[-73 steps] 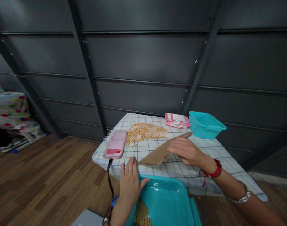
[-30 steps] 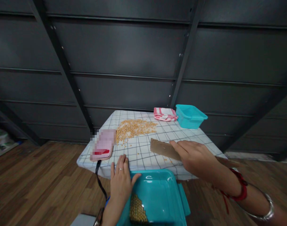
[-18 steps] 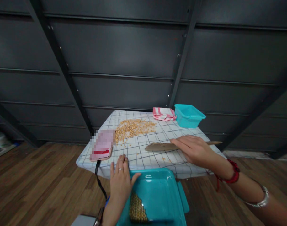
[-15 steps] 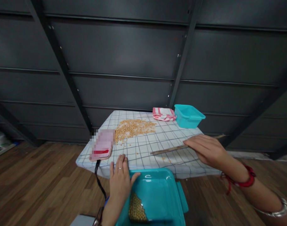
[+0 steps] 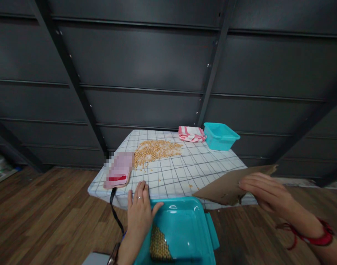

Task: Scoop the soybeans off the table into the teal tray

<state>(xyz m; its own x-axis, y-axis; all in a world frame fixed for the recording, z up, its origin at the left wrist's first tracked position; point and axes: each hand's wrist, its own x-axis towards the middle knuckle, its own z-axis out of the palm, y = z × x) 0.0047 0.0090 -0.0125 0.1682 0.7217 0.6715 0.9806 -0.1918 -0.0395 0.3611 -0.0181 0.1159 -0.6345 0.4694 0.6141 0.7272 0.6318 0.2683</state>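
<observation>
My right hand point(image 5: 267, 191) pinches a torn piece of brown cardboard point(image 5: 226, 186) by its upper edge. The cardboard slants over the table's front right edge, its left tip near the bin's far right corner. My left hand point(image 5: 140, 206) lies flat with fingers stretched at the table's front edge, its thumb over the rim of a teal plastic bin point(image 5: 185, 221). Inside the bin's left side is a heap of small round yellow beans point(image 5: 159, 244). More such beans point(image 5: 154, 151), mixed with whitish grains, are spread over the checked tablecloth point(image 5: 209, 158). A few stray beans lie near the front edge.
A pink phone point(image 5: 120, 171), partly blurred, lies at the table's left with a black strap hanging down. At the back right are a folded pink-and-white cloth point(image 5: 192, 133) and a smaller turquoise tub point(image 5: 220, 137). A dark panelled wall point(image 5: 146, 55) stands behind.
My right hand has moved right and toward me with the cardboard, which has turned from edge-on to show its broad face. My left hand and the bin have hardly moved.
</observation>
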